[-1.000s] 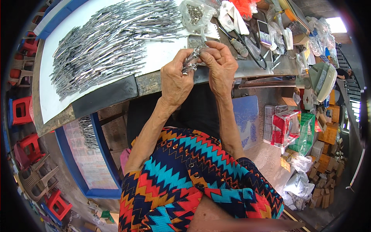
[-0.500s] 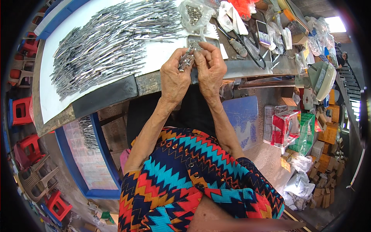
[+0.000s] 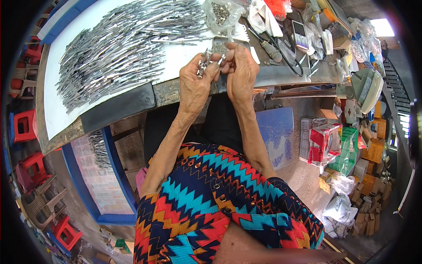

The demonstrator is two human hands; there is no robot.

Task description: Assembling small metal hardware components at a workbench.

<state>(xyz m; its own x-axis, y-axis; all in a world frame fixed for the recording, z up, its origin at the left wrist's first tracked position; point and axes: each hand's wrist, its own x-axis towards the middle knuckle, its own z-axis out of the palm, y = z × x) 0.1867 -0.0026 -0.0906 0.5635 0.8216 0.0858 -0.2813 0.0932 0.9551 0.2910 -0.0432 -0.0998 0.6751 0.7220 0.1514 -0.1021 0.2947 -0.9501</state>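
The largest thing before me is the table (image 3: 167,94), its worn wooden edge nearest me. A white sheet (image 3: 178,64) covers much of its left part, and on it lies a broad, dense pile of slender metal strips (image 3: 127,48). Below the table, to my left, is a blue-framed tray (image 3: 116,219). My left hand (image 3: 196,83) and right hand (image 3: 241,75) meet over the table's near edge, fingers bent. Beyond them is a clear plastic bag (image 3: 237,11) of small metal parts, with a shallow metal tray (image 3: 214,45) just nearer me. Smallest are the shiny metal pieces (image 3: 203,64) gripped in my left hand; another piece (image 3: 222,59) sits between both hands' fingertips, and I cannot tell whether my right fingers grip it.
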